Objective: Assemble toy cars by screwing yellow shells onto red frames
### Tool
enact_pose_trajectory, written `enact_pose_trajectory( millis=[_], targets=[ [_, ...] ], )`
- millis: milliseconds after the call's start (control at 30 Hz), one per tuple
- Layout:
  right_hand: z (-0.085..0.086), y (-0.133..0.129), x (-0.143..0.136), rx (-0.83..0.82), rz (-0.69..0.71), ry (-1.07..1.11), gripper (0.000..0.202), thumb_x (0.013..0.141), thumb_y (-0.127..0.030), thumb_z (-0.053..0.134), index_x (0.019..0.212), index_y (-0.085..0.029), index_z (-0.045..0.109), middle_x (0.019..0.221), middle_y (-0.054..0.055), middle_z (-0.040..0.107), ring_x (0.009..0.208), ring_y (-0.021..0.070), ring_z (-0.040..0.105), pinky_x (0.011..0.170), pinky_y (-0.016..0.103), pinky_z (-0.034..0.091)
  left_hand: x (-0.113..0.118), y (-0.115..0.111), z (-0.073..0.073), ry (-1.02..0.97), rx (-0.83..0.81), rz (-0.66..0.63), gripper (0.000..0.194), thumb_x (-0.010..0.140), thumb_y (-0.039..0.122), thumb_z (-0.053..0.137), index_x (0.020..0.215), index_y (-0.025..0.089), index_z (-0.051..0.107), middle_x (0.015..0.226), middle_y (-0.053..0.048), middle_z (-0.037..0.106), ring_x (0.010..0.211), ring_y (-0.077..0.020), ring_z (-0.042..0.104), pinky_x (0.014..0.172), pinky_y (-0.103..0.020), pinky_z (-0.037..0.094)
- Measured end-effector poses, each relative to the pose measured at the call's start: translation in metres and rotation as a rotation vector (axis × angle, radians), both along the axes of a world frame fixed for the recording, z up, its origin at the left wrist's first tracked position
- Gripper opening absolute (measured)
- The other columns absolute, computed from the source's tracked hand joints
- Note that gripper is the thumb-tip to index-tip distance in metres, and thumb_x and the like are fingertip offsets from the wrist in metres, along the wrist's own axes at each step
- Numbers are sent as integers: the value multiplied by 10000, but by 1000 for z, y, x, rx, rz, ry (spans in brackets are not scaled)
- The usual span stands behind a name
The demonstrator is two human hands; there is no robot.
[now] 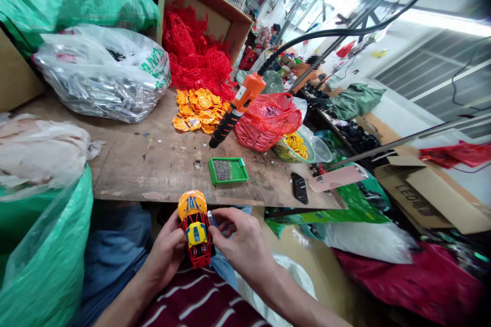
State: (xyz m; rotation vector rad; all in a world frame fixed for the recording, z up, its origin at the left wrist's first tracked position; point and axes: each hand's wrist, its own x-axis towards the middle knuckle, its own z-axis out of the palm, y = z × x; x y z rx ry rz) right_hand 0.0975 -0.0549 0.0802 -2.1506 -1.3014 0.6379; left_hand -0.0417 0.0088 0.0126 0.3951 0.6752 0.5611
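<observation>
A toy car [197,232] with an orange front, a yellow and blue middle and a red frame is held upright over my lap. My left hand [168,248] grips it from the left side. At its right side, my right hand [240,235] pinches a small silvery piece [211,218] between thumb and fingers, close against the car. Beyond the hands, a green tray [240,169] holding small grey screws lies near the table edge. Above the table hangs an orange and black electric screwdriver [238,107], tip pointing down.
On the table [126,163] are a bag of silvery parts [115,89], orange parts [199,107], red frames [195,51], a red bag [266,122], a basket of yellow parts [295,147] and a black phone [299,188]. Green sacks [42,260] stand left. People sit in the background.
</observation>
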Motion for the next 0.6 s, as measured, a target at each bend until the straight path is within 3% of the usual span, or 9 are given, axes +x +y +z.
enact_pose_trajectory(
  millis=[200, 433, 600],
  targets=[
    [-7, -1, 0, 1, -23, 45, 235, 771, -225, 655, 992, -188, 730, 842, 61, 727, 653, 172, 638, 621, 295, 538, -2, 1, -1, -3, -21, 4, 591, 594, 45, 580, 1157, 212, 633, 789, 15, 722, 584, -117, 599, 610, -227, 500],
    [-8, 0, -6, 88, -8, 120, 210, 764, -177, 647, 949, -207, 741, 923, 68, 703, 676, 165, 642, 607, 280, 538, -1, 2, -4, -11, -36, 5, 617, 585, 39, 589, 1180, 202, 617, 965, -20, 741, 648, -132, 625, 641, -245, 508],
    [-10, 0, -9, 94, -62, 177, 217, 781, -202, 645, 977, -201, 736, 919, 64, 694, 641, 148, 633, 596, 276, 555, -2, 2, -3, -13, -24, 10, 614, 619, 48, 599, 1213, 201, 590, 909, -11, 730, 690, -150, 633, 648, -250, 503]
  ],
)
